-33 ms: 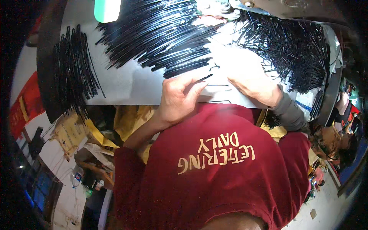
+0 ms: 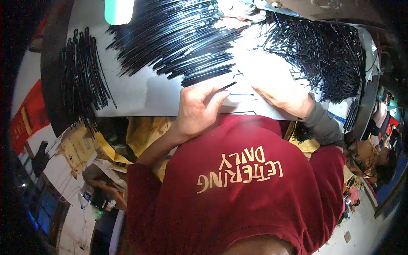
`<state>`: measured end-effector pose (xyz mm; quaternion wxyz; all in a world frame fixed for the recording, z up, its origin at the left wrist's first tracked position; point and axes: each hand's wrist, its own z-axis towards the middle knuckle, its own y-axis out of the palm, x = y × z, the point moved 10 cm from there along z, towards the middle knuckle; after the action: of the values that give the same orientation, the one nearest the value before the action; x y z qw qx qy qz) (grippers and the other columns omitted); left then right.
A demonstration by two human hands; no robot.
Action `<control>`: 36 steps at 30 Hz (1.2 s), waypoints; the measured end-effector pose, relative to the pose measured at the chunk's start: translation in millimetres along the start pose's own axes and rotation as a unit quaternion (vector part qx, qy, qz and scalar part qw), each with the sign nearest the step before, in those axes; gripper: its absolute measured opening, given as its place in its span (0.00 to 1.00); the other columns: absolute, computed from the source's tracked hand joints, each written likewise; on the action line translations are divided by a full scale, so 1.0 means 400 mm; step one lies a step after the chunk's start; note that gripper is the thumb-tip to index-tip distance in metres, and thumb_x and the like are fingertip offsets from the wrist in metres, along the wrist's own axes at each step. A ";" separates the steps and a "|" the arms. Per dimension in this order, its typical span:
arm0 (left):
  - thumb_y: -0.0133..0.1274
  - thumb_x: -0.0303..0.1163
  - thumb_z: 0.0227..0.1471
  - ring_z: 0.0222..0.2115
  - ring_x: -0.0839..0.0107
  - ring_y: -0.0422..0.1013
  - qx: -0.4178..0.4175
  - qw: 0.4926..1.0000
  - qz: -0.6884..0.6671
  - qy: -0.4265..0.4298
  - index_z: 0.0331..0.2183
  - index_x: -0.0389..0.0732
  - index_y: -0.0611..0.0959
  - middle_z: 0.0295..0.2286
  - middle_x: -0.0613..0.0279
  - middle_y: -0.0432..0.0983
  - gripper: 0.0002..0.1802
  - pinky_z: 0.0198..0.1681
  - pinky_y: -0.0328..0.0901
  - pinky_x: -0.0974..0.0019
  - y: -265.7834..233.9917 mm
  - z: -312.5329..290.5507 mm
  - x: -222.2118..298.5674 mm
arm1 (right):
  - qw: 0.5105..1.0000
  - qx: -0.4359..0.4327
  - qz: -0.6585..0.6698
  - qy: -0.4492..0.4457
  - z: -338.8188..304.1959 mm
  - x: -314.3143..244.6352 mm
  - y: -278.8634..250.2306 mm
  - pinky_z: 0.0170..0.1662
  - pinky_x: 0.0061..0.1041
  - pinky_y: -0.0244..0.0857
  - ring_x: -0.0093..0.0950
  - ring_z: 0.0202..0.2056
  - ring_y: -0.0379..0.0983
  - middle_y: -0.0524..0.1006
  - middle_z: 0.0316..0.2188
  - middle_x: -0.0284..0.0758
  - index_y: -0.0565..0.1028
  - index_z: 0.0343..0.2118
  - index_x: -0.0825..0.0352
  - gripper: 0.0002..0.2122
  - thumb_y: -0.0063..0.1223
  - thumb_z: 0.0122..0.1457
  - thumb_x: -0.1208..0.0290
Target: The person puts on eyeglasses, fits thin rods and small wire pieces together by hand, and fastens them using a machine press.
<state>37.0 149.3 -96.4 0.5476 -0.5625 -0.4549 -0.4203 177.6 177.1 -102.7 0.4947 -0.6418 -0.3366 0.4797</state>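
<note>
My left hand [image 2: 197, 106] is closed at the near edge of the white tabletop [image 2: 136, 95]. Thumb and forefinger pinch a thin black stick [image 2: 230, 85], its tip poking out to the right. To its right, my right hand [image 2: 284, 95] rests low over the tabletop. Strong glare washes out its fingers, so I cannot tell whether it grips anything. Between the hands lie a small bent black piece [image 2: 239, 74] and a thin straight black piece [image 2: 241, 94]. Another thin black piece [image 2: 242, 112] lies close to my shirt.
Long black sticks [image 2: 170, 46] lie in a broad row beyond my left hand. A separate bundle [image 2: 83, 72] hangs over the left table edge. Tangled black pieces [image 2: 327, 59] heap up at the right. At the back stand a metal machine part [image 2: 242, 9] and a green-and-white object [image 2: 119, 12].
</note>
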 end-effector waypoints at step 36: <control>0.56 0.21 0.51 0.20 0.84 0.65 -0.010 1.000 -0.026 -0.010 0.28 0.32 0.80 0.19 0.69 0.73 0.02 0.24 0.61 0.76 0.004 -0.002 -0.001 | 0.435 0.469 0.629 0.442 -0.221 0.156 0.039 0.36 0.23 0.71 0.24 0.35 0.75 0.74 0.36 0.37 0.69 0.47 0.72 0.12 0.47 0.62 0.73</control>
<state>38.7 148.7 -97.1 0.5265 -0.5601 -0.4702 -0.4336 280.4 201.6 -130.9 0.3634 -0.4706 0.7007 0.3943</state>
